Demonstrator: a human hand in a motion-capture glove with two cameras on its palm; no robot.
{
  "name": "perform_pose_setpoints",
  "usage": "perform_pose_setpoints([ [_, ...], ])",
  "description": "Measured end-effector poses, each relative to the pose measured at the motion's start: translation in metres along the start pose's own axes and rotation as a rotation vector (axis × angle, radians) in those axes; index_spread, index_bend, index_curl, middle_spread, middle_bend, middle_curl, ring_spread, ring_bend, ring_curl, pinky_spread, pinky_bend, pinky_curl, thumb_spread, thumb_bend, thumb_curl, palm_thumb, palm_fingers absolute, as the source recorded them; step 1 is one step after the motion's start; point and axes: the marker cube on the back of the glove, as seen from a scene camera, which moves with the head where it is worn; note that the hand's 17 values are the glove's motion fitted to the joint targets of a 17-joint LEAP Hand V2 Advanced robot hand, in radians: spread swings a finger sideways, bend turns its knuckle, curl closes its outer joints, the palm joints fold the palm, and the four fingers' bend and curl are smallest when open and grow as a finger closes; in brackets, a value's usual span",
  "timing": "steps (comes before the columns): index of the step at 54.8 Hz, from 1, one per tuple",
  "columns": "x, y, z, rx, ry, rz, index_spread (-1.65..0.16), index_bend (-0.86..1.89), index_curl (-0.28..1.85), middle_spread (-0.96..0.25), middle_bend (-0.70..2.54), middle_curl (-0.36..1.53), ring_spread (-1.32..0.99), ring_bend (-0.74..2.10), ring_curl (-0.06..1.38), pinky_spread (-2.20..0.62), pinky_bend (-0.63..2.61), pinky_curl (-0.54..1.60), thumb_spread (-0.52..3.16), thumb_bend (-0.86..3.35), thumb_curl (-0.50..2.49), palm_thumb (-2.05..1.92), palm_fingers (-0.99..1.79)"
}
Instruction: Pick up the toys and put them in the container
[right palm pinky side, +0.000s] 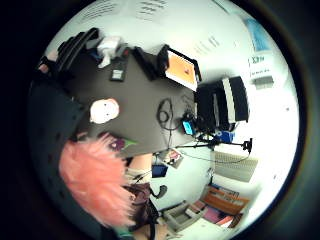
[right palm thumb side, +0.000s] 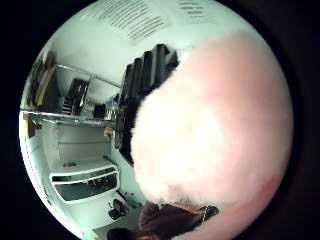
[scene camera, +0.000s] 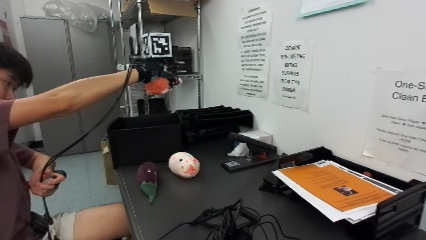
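Observation:
In the outside view my gloved right hand (scene camera: 154, 70) is raised high above the black container (scene camera: 146, 138) at the table's near end. It grips a pink fluffy toy (scene camera: 158, 86), which also fills much of the thumb side palm view (right palm thumb side: 215, 130) and shows close in the little finger side view (right palm pinky side: 95, 180). A white and pink round toy (scene camera: 184, 164) (right palm pinky side: 104, 110) lies on the dark table (scene camera: 200, 195) just past the container. A purple eggplant toy (scene camera: 148, 180) (right palm pinky side: 120, 144) with a green stem lies beside it.
A black file rack (scene camera: 216, 119) stands behind the container against the wall. A tray with orange paper (scene camera: 333, 189) sits at the right, loose cables (scene camera: 226, 220) lie at the front, and a tissue (scene camera: 239, 150) and a small black device (scene camera: 247, 161) lie near the wall.

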Motion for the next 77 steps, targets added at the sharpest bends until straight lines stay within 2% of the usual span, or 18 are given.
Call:
perform_pose_setpoints([
  [3,-0.04,0.007,0.004,-0.018,0.023,-0.188,-0.29,1.01,0.96,-0.23,1.2,0.92,-0.39,1.39,0.66,-0.38,0.98,0.49,0.42,0.23,1.08,0.66,0.8],
  [8,-0.096,0.011,0.015,-0.034,0.02,-0.298,-0.29,1.0,1.0,-0.23,1.21,0.93,-0.39,1.39,0.67,-0.38,0.99,0.49,0.4,0.23,1.11,0.66,0.8],
  [14,-0.161,0.014,0.04,-0.066,0.059,-0.375,-0.29,0.97,1.04,-0.23,1.21,0.93,-0.39,1.4,0.68,-0.38,1.0,0.5,0.37,0.23,1.15,0.65,0.78],
  [25,-0.215,0.016,0.072,-0.088,0.051,-0.49,-0.31,0.91,1.1,-0.23,1.2,0.94,-0.39,1.4,0.7,-0.38,1.03,0.51,0.36,0.21,1.2,0.62,0.76],
  [30,-0.224,0.017,0.085,-0.171,0.123,-0.491,-0.31,0.84,1.13,-0.24,1.16,0.93,-0.39,1.4,0.7,-0.38,1.07,0.52,0.39,0.17,1.2,0.59,0.68],
  [32,-0.223,0.019,0.09,-0.23,0.173,-0.508,-0.31,0.66,1.11,-0.25,1.07,0.92,-0.39,1.4,0.71,-0.37,1.17,0.55,0.45,0.15,1.18,0.58,0.46],
  [33,-0.222,0.02,0.092,-0.263,0.199,-0.503,-0.29,0.49,1.07,-0.25,0.96,0.89,-0.38,1.41,0.71,-0.36,1.21,0.56,0.53,0.14,1.17,0.54,0.21],
  [34,-0.22,0.02,0.094,-0.293,0.222,-0.49,-0.28,0.46,1.07,-0.25,0.92,0.88,-0.37,1.42,0.72,-0.34,1.22,0.57,0.6,0.13,1.16,0.51,0.14],
  [35,-0.219,0.021,0.096,-0.319,0.241,-0.475,-0.26,0.28,1.0,-0.23,0.81,0.84,-0.35,1.32,0.7,-0.3,1.25,0.59,0.68,0.08,1.12,0.41,-0.23],
  [37,-0.216,0.021,0.097,-0.351,0.262,-0.461,-0.23,0.13,0.92,-0.16,0.6,0.76,-0.29,1.12,0.65,-0.22,1.32,0.59,0.78,-0.01,1.05,0.29,-0.54],
  [39,-0.213,0.021,0.097,-0.356,0.26,-0.463,-0.22,0.04,0.82,-0.12,0.47,0.7,-0.23,0.96,0.6,-0.17,1.32,0.56,0.86,-0.06,0.98,0.2,-0.6],
  [45,-0.197,0.019,0.089,-0.329,0.219,-0.479,-0.17,-0.02,0.6,-0.02,0.23,0.59,-0.13,0.69,0.48,-0.06,1.26,0.51,1.02,-0.06,0.82,0.06,-0.51],
  [51,-0.172,0.014,0.071,-0.275,0.162,-0.536,-0.13,-0.02,0.47,0.03,0.14,0.52,-0.07,0.58,0.42,0.0,1.18,0.47,1.11,-0.04,0.71,0.0,-0.43],
  [66,-0.122,-0.011,0.033,-0.278,0.278,-0.342,-0.12,0.02,0.27,0.05,0.13,0.41,-0.02,0.48,0.38,0.04,1.04,0.39,1.25,0.0,0.53,0.02,-0.31],
  [77,-0.041,-0.02,0.035,-0.265,0.255,-0.28,-0.12,0.03,0.19,0.05,0.14,0.36,-0.01,0.47,0.37,0.04,1.01,0.37,1.31,-0.01,0.47,0.04,-0.27],
])
